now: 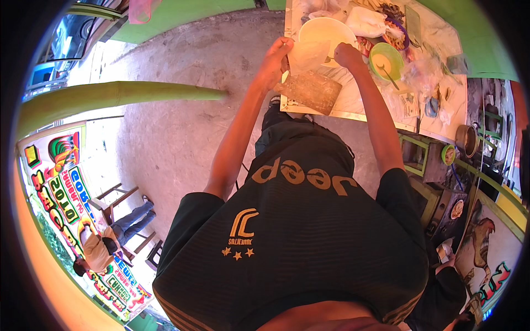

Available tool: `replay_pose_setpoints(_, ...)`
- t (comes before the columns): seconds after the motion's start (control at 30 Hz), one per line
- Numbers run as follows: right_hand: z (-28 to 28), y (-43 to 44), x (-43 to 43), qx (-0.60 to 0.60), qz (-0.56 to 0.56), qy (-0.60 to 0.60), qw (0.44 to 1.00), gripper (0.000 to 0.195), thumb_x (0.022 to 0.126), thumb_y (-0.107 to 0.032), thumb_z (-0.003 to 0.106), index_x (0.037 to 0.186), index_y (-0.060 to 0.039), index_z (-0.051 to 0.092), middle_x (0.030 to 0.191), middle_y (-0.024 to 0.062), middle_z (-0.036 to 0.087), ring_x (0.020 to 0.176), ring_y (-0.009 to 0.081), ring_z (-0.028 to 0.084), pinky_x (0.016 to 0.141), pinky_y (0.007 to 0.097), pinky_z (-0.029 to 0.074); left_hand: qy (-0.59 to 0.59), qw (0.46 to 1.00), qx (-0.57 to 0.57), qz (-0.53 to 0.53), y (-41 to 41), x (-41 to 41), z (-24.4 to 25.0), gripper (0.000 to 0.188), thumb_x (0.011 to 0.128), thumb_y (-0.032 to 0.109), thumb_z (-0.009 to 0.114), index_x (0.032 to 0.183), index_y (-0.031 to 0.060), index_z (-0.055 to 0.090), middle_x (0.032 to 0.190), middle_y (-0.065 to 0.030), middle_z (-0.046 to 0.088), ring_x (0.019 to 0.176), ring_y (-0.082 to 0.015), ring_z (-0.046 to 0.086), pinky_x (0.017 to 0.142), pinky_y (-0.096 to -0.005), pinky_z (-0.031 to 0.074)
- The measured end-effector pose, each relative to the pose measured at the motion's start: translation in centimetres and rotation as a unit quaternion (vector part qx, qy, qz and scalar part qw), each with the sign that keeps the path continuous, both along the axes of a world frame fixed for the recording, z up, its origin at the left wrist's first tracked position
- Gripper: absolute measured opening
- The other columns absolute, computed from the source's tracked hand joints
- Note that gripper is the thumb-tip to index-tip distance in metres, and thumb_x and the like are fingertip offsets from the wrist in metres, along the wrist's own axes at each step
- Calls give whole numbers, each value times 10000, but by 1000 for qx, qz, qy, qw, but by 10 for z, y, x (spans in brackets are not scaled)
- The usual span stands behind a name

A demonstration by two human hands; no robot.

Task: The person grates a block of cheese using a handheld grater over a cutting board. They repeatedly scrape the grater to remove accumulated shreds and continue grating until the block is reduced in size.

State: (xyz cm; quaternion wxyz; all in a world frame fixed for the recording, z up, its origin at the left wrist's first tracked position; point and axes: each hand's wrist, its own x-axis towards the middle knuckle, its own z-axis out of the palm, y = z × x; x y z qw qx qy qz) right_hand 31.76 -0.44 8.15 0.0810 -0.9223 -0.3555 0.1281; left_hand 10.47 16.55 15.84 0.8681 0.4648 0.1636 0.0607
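Note:
Between my hands, over a large white bowl [314, 31] on the table, is a thin, pale translucent plastic bag or sheet [307, 56]. My left hand [280, 56] pinches its edge at the bowl's near left side. My right hand [347, 56] is closed over the bowl's right rim, around what looks like the handle of a spoon whose dark end [329, 60] shows beside the fist. A worn wooden cutting board [315, 91] lies below them at the table corner. To the right stands a green bowl [385, 51] of pale liquid with a metal spoon [389, 76] in it.
Behind the bowls are a white filled bag [366, 21] and a purple-rimmed bowl of food [396, 35]. Plastic bags [418, 76] litter the right side of the marble-patterned table [352, 105]. Other people are at lower left [99, 248] and lower right [443, 289]. Stools stand at left.

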Motion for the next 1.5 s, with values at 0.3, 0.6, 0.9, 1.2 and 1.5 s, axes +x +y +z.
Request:
replay_pose_setpoints(0.3,-8,-4,-4,-1,-35,26,999,164,799,-182,621,870,-90,738,873,139,725,796,298,704,713,414,556,53,995,74,49,-4,0,10,197,1034,289,508,1109,109,533,995,-5,632,916,-114,616,835,-305,488)
replay_pose_setpoints(0.6,-11,-51,2,162,-80,165,969,219,794,-215,687,915,-50,764,778,126,718,711,207,688,665,343,529,138,990,-29,33,-14,-14,-62,162,1045,230,459,1080,87,526,948,-25,641,832,-132,647,712,-298,542)
replay_pose_setpoints(0.9,35,-94,-50,260,-172,331,891,220,868,-164,692,1002,6,734,782,16,674,599,88,533,562,252,448,226,892,378,105,-25,-2,-174,269,996,299,550,1030,50,648,989,-107,675,944,-216,649,799,-326,506)
replay_pose_setpoints(1.2,0,-97,-122,160,-81,133,975,169,852,-168,673,964,-58,734,923,149,709,844,292,684,760,379,528,247,856,-130,435,-10,-75,-207,371,961,363,602,1172,58,595,1116,-114,640,981,-241,620,876,-377,467)
replay_pose_setpoints(1.5,19,-85,-126,56,-43,28,997,175,867,-237,653,924,-101,747,888,135,689,841,324,670,748,422,526,233,719,652,66,-47,-79,-171,1120,636,557,836,1489,85,285,1532,-206,260,1422,-373,218,1109,-576,208)
